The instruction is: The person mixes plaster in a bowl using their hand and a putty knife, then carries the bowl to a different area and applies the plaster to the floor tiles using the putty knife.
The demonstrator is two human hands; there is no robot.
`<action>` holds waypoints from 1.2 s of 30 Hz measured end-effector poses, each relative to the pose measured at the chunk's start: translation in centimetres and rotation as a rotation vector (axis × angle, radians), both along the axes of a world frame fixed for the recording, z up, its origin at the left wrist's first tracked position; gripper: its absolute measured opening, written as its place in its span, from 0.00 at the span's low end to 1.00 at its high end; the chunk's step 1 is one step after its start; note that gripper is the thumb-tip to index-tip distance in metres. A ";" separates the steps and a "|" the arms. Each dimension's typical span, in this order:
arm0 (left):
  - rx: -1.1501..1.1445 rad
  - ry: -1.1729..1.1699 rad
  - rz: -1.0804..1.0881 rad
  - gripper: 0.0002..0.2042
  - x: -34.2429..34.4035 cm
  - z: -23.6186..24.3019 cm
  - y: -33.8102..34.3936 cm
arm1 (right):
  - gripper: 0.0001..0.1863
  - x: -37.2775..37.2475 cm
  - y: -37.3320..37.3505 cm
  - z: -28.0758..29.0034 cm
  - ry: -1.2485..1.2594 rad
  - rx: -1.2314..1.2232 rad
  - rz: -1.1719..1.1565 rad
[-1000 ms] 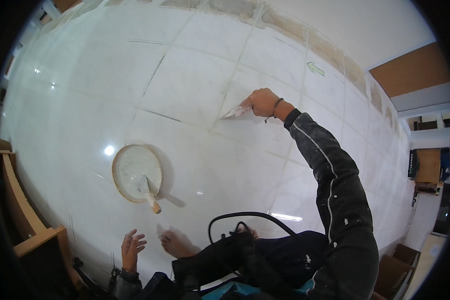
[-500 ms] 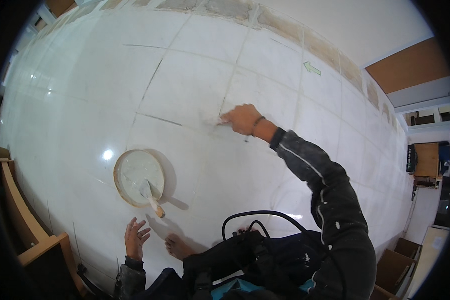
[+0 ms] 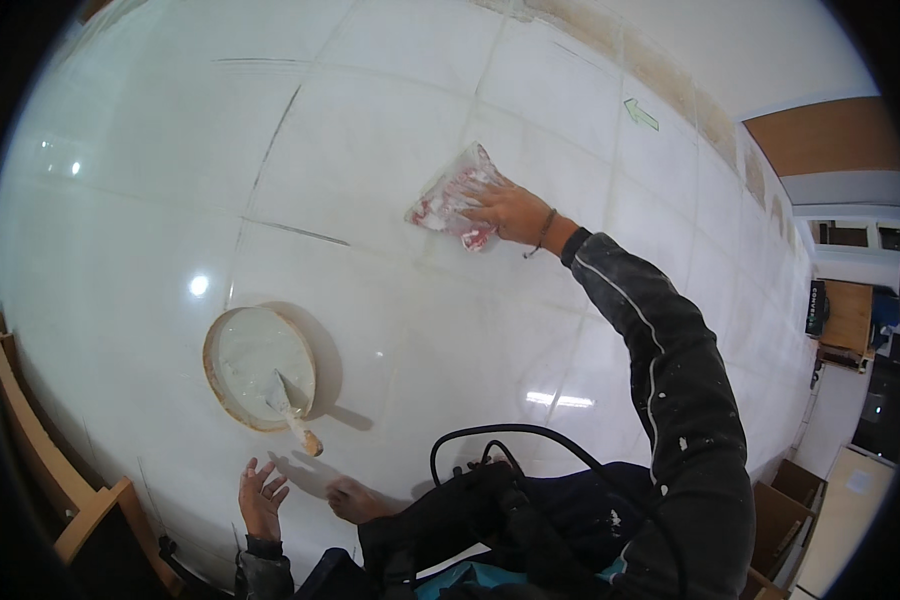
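Observation:
My right hand [image 3: 515,212] reaches out over the white tiled floor, palm down. Its fingers are spread on a crumpled white rag with red patches [image 3: 445,205], holding it against the tiles; the palm hides part of the rag. My left hand [image 3: 261,503] hovers at the lower left with its fingers apart and nothing in it. Just beyond it stands a round shallow pan [image 3: 245,345] holding a whitish wet mix. A putty knife [image 3: 298,425] lies in the pan, its handle sticking out over the near rim.
Dark lines mark some tile joints [image 3: 295,232] left of the rag. A green arrow sticker [image 3: 642,114] is on the floor at the upper right. Wooden furniture [image 3: 95,515] stands at the lower left. My bare foot [image 3: 355,500] rests near the pan; a black cable [image 3: 515,429] loops over my legs.
My right hand has moved slightly up and right, from a closed, blurred pose to spread fingers on the rag, which now shows wide. My left hand stays open beside the pan.

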State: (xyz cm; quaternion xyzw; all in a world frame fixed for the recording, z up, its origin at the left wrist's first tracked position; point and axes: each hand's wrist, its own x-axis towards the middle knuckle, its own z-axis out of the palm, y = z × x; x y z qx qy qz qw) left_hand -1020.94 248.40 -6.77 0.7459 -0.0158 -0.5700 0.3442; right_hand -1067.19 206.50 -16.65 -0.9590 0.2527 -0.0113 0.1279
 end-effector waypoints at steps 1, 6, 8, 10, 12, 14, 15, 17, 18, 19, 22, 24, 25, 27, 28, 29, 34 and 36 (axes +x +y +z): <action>-0.025 0.008 0.034 0.29 -0.2 0.0 -0.3 | 0.25 -0.4 0.8 0.3 -0.004 0.007 -0.001; -0.076 -0.002 0.024 0.27 -1.7 -0.5 -4.4 | 0.24 -2.3 5.2 1.5 -0.025 0.146 -0.109; -0.092 -0.021 -0.040 0.27 -2.0 -1.1 -6.0 | 0.23 -2.2 5.9 2.4 -0.091 0.131 -0.134; -0.159 -0.052 -0.056 0.25 -1.5 -2.9 -5.6 | 0.23 -1.6 6.0 3.9 0.023 0.239 -0.239; -0.224 0.013 -0.029 0.23 0.2 -5.4 -5.8 | 0.24 -1.2 6.4 6.5 0.124 0.338 -0.362; -0.229 0.041 0.077 0.20 -0.9 -5.0 -7.2 | 0.24 -1.1 6.2 8.6 0.240 0.367 -0.317; -0.179 0.044 0.080 0.20 -0.8 -5.2 -7.6 | 0.24 -1.6 5.8 8.6 0.222 0.338 -0.346; -0.190 0.058 0.081 0.20 -1.1 -5.8 -8.3 | 0.25 -3.1 5.0 7.0 -0.020 0.399 -0.548; -0.165 0.065 0.115 0.20 -0.9 -5.7 -8.1 | 0.25 -3.5 4.1 7.9 -0.027 0.397 -0.566; -0.189 0.072 0.091 0.18 -1.2 -5.3 -8.2 | 0.26 -4.3 2.5 9.7 -0.019 0.446 -0.688; -0.294 0.153 0.082 0.15 1.2 -7.5 -6.3 | 0.28 -6.6 -2.4 8.7 -0.026 0.422 -0.861; -0.225 0.076 0.179 0.13 -0.1 -6.4 -6.7 | 0.28 -8.2 -4.3 6.9 -0.006 0.377 -0.952; -0.224 0.065 0.167 0.13 -0.2 -5.4 -6.5 | 0.27 -7.9 -4.8 6.5 -0.017 0.381 -0.979; -0.136 0.064 0.224 0.13 0.1 -3.0 -6.7 | 0.26 -7.3 -6.0 6.2 -0.040 0.394 -1.004; -0.128 0.054 0.216 0.13 0.6 -1.8 -7.3 | 0.26 -7.0 -6.2 5.8 -0.060 0.387 -0.988; -0.101 0.150 0.205 0.12 1.7 -0.4 -8.4 | 0.25 -6.7 -6.7 5.6 -0.079 0.379 -0.973; -0.003 -0.083 -0.073 0.08 11.5 2.5 -12.8 | 0.23 -1.4 -9.4 6.4 -0.039 0.455 -0.886; -0.101 -0.078 -0.251 0.14 15.9 -0.5 -15.0 | 0.24 -0.5 -10.3 5.6 0.023 0.375 -0.834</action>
